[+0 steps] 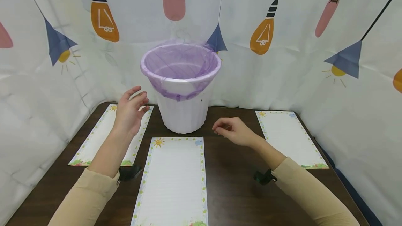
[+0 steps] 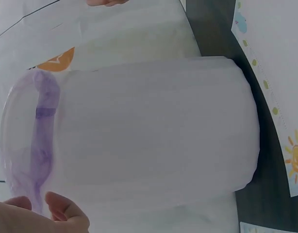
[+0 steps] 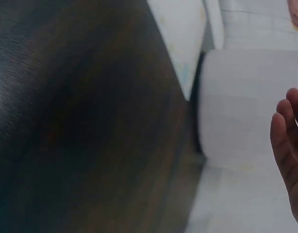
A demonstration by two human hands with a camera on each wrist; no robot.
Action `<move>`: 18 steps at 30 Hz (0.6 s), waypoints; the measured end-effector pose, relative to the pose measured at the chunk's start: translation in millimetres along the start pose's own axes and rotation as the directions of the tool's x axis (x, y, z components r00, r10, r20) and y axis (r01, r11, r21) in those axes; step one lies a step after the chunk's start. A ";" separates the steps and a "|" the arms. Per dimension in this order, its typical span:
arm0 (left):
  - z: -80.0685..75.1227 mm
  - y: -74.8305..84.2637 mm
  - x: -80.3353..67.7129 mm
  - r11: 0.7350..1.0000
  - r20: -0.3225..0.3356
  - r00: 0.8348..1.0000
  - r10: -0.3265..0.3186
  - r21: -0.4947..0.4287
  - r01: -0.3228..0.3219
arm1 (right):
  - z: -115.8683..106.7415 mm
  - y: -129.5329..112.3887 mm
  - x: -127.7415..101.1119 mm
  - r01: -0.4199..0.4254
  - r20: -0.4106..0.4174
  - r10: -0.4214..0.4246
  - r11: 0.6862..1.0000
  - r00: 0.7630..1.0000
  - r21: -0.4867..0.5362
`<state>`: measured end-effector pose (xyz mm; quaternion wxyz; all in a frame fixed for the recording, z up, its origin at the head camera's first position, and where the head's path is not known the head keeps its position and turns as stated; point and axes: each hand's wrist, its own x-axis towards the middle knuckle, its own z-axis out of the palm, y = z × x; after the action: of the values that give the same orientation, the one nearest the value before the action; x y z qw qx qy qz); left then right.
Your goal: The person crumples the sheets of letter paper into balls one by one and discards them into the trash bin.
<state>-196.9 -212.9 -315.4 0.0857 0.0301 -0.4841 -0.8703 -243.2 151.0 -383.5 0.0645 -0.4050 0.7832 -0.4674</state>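
A white plastic trash bin stands upright at the back middle of the table. A thin purple trash bag lines it and is folded over the rim all round. My left hand is raised to the left of the bin, its fingers relaxed and spread a little, holding nothing. In the left wrist view, its fingertips overlap the lower end of the bag's fold. To the right of the bin, lower down, hovers my right hand with loosely bent fingers and nothing in them. The right wrist view shows its fingers in front of the bin's side.
Lined sheets with a printed border lie on the dark brown table: a left sheet, a middle sheet and a right sheet. A white curtain with printed lamps and bulbs hangs close behind the bin and along both sides.
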 end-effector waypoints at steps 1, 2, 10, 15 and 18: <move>-1.5 -2.8 -1.1 1.000 -0.001 1.000 -0.009 0.001 0.009 | 4.7 4.6 -0.9 -0.019 0.017 0.019 1.000 1.000 -0.006; -3.1 -5.3 -2.0 1.000 0.001 1.000 -0.018 -0.001 0.018 | 9.0 8.8 -1.6 -0.035 0.031 0.035 0.999 0.999 -0.016; -11.5 -20.8 -13.2 0.996 0.013 0.998 -0.068 0.051 0.067 | 34.8 34.6 2.5 -0.098 0.133 0.111 0.990 0.985 -0.101; -15.9 -28.1 -18.0 0.992 -0.005 0.994 -0.112 0.060 0.112 | 50.7 43.2 8.1 -0.167 0.179 0.195 0.973 0.964 -0.160; -19.3 -32.0 -20.0 0.989 -0.006 0.991 -0.130 0.070 0.130 | 58.0 44.9 11.1 -0.190 0.190 0.225 0.964 0.956 -0.186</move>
<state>-178.4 -208.9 -353.4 0.0280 0.0655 -0.5111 -0.8566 -248.4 114.4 -447.8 0.1613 -0.3712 0.8464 -0.3462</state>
